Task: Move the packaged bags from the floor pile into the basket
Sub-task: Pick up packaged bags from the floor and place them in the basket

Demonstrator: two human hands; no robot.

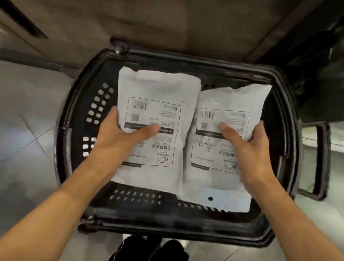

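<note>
Grey tiled floor [18,113], black basket [293,114]

Two white packaged bags side by side over your black basket [78,119], printed labels up, text upside down to you. Left bag [159,99] flat, near edge overlapping right one. Right bag [232,103] puffier, small black dot near its close edge. Basket slotted, on tiled floor.

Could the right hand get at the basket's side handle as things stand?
Probably not yet: the right hand grips a white packaged bag. The side handle itself sits unobstructed beside it.
</note>
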